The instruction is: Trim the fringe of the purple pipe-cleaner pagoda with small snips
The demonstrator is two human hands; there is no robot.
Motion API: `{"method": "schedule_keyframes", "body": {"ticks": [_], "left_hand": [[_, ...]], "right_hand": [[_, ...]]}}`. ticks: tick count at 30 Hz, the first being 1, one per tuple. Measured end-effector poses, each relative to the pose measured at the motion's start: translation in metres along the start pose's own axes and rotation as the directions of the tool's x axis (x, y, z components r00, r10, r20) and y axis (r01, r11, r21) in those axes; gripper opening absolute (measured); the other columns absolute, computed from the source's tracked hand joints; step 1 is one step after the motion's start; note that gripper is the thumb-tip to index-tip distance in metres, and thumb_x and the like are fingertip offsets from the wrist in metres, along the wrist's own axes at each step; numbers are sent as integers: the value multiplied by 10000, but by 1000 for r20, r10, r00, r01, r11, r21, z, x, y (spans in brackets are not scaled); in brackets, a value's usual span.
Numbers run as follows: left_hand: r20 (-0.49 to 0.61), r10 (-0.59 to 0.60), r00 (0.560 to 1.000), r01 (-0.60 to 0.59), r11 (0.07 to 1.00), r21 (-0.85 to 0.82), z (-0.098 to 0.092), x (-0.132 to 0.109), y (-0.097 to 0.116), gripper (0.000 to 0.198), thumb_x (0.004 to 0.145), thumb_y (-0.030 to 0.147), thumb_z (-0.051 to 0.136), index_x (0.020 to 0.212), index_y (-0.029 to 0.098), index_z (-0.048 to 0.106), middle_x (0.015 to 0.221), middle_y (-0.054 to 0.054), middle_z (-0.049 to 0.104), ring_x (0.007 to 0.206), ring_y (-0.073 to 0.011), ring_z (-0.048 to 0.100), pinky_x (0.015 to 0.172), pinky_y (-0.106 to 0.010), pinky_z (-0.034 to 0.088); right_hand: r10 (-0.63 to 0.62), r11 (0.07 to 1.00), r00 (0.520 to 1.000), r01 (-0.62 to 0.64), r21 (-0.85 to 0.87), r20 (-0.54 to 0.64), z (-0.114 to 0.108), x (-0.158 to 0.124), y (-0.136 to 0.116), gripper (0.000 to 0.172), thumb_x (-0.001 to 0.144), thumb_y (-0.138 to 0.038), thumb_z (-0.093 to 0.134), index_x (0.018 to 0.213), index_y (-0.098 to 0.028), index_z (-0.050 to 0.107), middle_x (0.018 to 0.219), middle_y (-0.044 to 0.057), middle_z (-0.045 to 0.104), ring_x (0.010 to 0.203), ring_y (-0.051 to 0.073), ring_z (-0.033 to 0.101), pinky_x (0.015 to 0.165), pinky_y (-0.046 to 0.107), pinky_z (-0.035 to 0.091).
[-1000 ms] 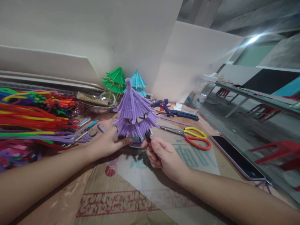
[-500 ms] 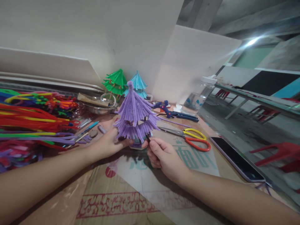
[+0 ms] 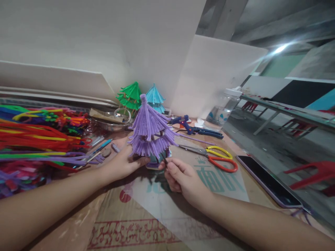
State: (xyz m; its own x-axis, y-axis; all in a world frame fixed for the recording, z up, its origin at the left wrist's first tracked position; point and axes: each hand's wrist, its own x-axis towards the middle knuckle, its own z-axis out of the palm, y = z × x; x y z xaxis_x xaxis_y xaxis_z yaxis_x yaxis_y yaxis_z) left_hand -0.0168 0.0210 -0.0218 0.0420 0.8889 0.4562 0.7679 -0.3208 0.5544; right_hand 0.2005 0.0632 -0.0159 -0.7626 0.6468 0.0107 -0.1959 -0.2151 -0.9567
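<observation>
A purple two-tiered pavilion model [image 3: 148,127], its roofs made of fuzzy pipe cleaners, stands at the middle of the table with its top leaning slightly left. My left hand [image 3: 125,163] holds it low on the left side, thumb at the base and other fingers hidden behind. Between the thumb and fingertips of my right hand [image 3: 183,174] is a thin dark stick [image 3: 164,159], pointing up at the lower right roof edge. Whether its tip touches the model I cannot tell. Dark posts show under the roofs.
Bundles of coloured pipe cleaners [image 3: 36,136] lie left, near a metal bowl [image 3: 111,126]. Green [image 3: 130,96] and blue [image 3: 155,96] pavilions stand behind. To the right are a glue gun [image 3: 187,125], pliers [image 3: 209,132], scissors [image 3: 222,160], a phone [image 3: 267,181] and a bottle [image 3: 222,108].
The purple pavilion's top has tipped slightly left, and more of its base shows. Both hands keep their hold. The whole view has shifted a little.
</observation>
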Motion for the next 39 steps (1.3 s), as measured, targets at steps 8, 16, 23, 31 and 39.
{"method": "schedule_keyframes", "body": {"ticks": [8,16,23,31,39], "left_hand": [[-22,-6,1000,6,1000,20,0,-2,1,403,850,548,592,1053,203,634,1092,-96,704,1044,-302,637,963,-448,511],[-5,16,1000,-15,999,50,-1,1,4,456,850,586,570,1080,200,646,1074,-112,686,1075,-323,606,1023,-499,466],[-19,51,999,-50,998,28,0,2,6,472,853,582,570,1124,201,632,1181,-121,659,1168,-324,571,1049,-484,451],[10,55,998,-54,998,-15,-2,3,8,477,867,569,566,1159,195,619,1227,-118,646,1193,-324,564,1059,-473,445],[-4,34,999,-34,999,-5,-1,3,6,554,847,586,588,1236,192,573,1333,-136,577,1283,-342,491,1123,-504,374]], "right_hand": [[-11,999,1000,10,37,24,0,1,0,471,731,-616,730,827,-181,579,491,-110,336,402,52,194,386,201,139],[-1,999,999,-1,55,37,-1,0,0,468,733,-612,735,768,-190,536,502,-101,368,399,45,213,393,199,153],[-5,997,999,2,76,44,-3,1,2,457,739,-603,736,821,-176,595,499,-108,358,394,42,195,392,199,144],[-15,997,999,12,83,32,-2,0,1,457,741,-594,742,825,-169,594,499,-104,364,388,37,213,389,200,139],[-18,997,999,16,72,31,-2,0,1,464,732,-598,749,822,-168,598,497,-108,369,390,36,218,387,195,146]]}}
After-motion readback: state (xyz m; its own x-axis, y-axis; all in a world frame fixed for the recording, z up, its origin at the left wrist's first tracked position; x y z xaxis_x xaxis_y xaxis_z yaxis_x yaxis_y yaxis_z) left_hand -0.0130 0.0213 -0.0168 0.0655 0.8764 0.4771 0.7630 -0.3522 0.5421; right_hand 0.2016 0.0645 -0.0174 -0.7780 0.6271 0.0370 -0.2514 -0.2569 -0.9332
